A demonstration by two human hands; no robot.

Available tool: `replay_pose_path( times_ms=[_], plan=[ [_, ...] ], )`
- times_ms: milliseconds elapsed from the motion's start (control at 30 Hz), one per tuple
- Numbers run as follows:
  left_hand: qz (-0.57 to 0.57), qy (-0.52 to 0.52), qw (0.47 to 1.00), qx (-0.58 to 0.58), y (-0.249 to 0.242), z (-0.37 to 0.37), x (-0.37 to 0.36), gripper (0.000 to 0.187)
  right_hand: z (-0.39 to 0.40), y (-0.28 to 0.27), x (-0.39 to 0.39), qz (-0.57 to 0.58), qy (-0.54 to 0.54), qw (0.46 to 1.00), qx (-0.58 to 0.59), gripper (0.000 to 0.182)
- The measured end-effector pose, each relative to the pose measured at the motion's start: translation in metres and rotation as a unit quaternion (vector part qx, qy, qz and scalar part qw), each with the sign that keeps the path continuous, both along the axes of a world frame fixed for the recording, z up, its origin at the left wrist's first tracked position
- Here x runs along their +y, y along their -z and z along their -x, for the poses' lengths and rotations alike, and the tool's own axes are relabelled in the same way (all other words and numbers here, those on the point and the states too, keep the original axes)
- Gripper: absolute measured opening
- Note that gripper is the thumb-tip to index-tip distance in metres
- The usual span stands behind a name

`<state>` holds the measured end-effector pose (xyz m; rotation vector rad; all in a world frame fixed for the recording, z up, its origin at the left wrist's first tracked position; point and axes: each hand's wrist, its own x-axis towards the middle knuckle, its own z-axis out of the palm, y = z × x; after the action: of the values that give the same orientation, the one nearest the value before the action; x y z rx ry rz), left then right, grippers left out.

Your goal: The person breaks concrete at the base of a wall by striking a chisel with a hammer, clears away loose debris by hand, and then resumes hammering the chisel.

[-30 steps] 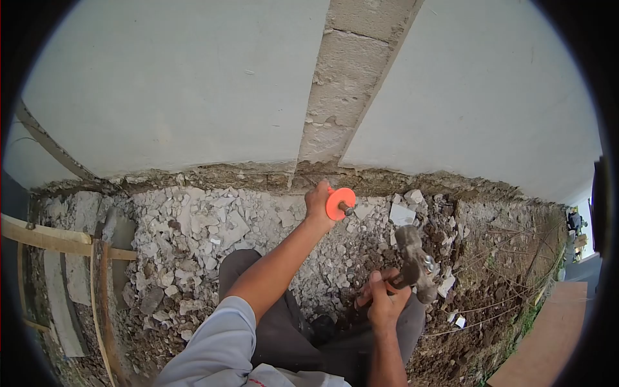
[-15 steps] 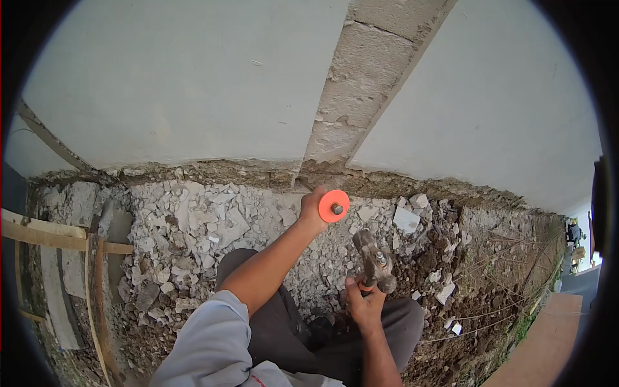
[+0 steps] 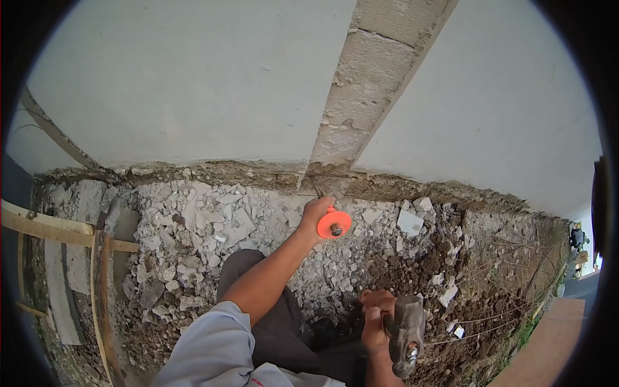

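Note:
My left hand (image 3: pixel 316 214) is wrapped round a chisel (image 3: pixel 336 229) with an orange-red hand guard. Its struck end points up toward me, and its thin shaft runs past my fingers to the base of the wall. My right hand (image 3: pixel 376 317) grips a hammer (image 3: pixel 409 335) by its handle, which is largely hidden. The hammer's metal head is turned to the right, over my right forearm and apart from the chisel. Just above my left hand, a rough strip of bare blockwork (image 3: pixel 361 90) runs up between painted wall faces.
Broken rubble (image 3: pixel 213 219) covers the ground along the wall, with dark soil (image 3: pixel 412 271) at the right. A wooden frame (image 3: pixel 97 277) stands at the left. A flat brown board (image 3: pixel 541 342) lies at the lower right, near thin rods or stalks (image 3: pixel 496 264).
The hammer has moved down and to the right, away from the chisel, and its head has swung round. The chisel's guard has tilted and dropped slightly in view.

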<state>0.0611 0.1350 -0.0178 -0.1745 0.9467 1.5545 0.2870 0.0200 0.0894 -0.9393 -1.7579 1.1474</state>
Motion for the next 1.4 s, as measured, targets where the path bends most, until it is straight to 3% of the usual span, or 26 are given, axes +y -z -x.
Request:
replay_pose_path(
  times_ms=[33,100,167,200,233,300,367,433,500,533,633,667,700,800,867,900,933,1000,1033,1100,1133,1167,1300,1367,1400],
  plan=[
    [-0.018,0.009,1.0,-0.003,0.002,0.004,-0.002,0.011,0.008,-0.01,0.002,-0.095,-0.034,0.988,0.119,0.031],
    [-0.041,0.013,0.999,-0.005,0.003,0.01,-0.001,0.013,0.019,-0.014,0.01,-0.155,-0.042,0.98,0.118,0.033],
    [-0.002,0.054,0.997,0.058,0.003,0.01,-0.006,0.012,0.033,0.027,0.02,-0.158,0.044,0.982,0.096,0.028],
    [-0.006,0.052,0.997,0.059,0.001,0.01,-0.008,0.012,0.034,0.057,0.032,0.019,0.014,0.996,-0.086,0.026],
    [0.014,0.06,0.995,0.08,-0.001,0.009,-0.009,0.012,0.033,0.076,0.041,0.192,-0.012,0.946,-0.262,0.023],
    [0.028,0.066,0.992,0.104,0.0,0.017,0.001,0.011,0.028,0.083,0.026,0.141,0.021,0.955,-0.259,0.022],
    [-0.044,0.04,0.998,0.035,0.023,0.019,0.001,0.013,0.017,0.076,0.012,0.107,0.042,0.956,-0.271,0.021],
    [-0.025,0.032,0.999,0.019,0.006,0.019,0.003,0.013,0.015,0.035,0.0,0.101,0.04,0.991,-0.077,0.023],
    [-0.015,0.044,0.999,0.021,0.017,0.019,0.004,0.013,0.014,-0.008,-0.002,-0.045,0.04,0.998,0.007,0.023],
    [-0.012,0.041,0.999,0.02,0.012,0.019,0.002,0.013,0.024,-0.02,0.005,-0.104,0.008,0.981,0.166,0.021],
    [0.0,0.033,0.998,0.047,-0.002,0.018,0.0,0.013,0.036,0.019,0.026,-0.131,0.031,0.987,0.083,0.026],
    [-0.003,0.028,0.999,0.031,-0.004,0.018,-0.002,0.013,0.019,0.067,0.03,-0.011,0.0,0.979,-0.205,0.025],
    [-0.009,0.022,1.0,0.017,-0.006,0.018,0.0,0.014,0.041,0.078,0.043,0.165,0.007,0.95,-0.264,0.027],
    [-0.038,0.013,0.999,0.012,0.014,0.025,0.003,0.015,0.036,0.075,0.017,0.125,0.017,0.952,-0.278,0.027],
    [-0.028,0.017,0.999,0.022,0.01,0.023,0.003,0.016,0.039,0.048,0.004,0.187,0.042,0.977,-0.093,0.024],
    [-0.021,0.018,0.999,0.031,0.006,0.022,0.004,0.017,0.029,0.031,-0.003,0.215,0.045,0.973,-0.067,0.021],
    [-0.016,0.014,1.0,0.023,0.002,0.021,0.004,0.018,0.015,0.014,-0.001,0.045,-0.005,0.994,-0.099,0.023],
    [-0.016,0.013,1.0,0.007,0.005,0.021,0.003,0.018,0.031,-0.039,0.004,-0.08,-0.032,0.985,0.148,0.032],
    [-0.025,0.012,1.0,-0.002,0.005,0.024,0.005,0.019,0.037,-0.046,0.012,-0.167,-0.031,0.966,0.197,0.034],
    [-0.037,0.02,0.999,0.003,0.008,0.028,0.004,0.016,0.058,-0.022,0.032,-0.248,0.016,0.952,0.18,0.029],
    [-0.047,0.038,0.998,0.009,0.01,0.025,0.003,0.014,0.051,0.029,0.042,-0.056,0.009,0.998,-0.024,0.029],
    [-0.053,0.041,0.998,0.009,0.009,0.02,0.002,0.014,0.039,0.07,0.047,0.139,0.007,0.965,-0.223,0.03],
    [-0.006,0.019,1.0,0.02,0.003,0.018,-0.004,0.015,0.034,0.056,0.016,0.168,0.067,0.965,-0.19,0.029],
    [-0.016,0.0,1.0,0.016,-0.004,0.019,0.007,0.017,0.031,0.022,0.016,0.131,0.074,0.987,-0.062,0.021],
    [-0.013,0.001,1.0,0.002,-0.001,0.018,0.009,0.017,0.023,-0.004,0.02,0.024,0.044,0.998,-0.039,0.021]
  ],
)
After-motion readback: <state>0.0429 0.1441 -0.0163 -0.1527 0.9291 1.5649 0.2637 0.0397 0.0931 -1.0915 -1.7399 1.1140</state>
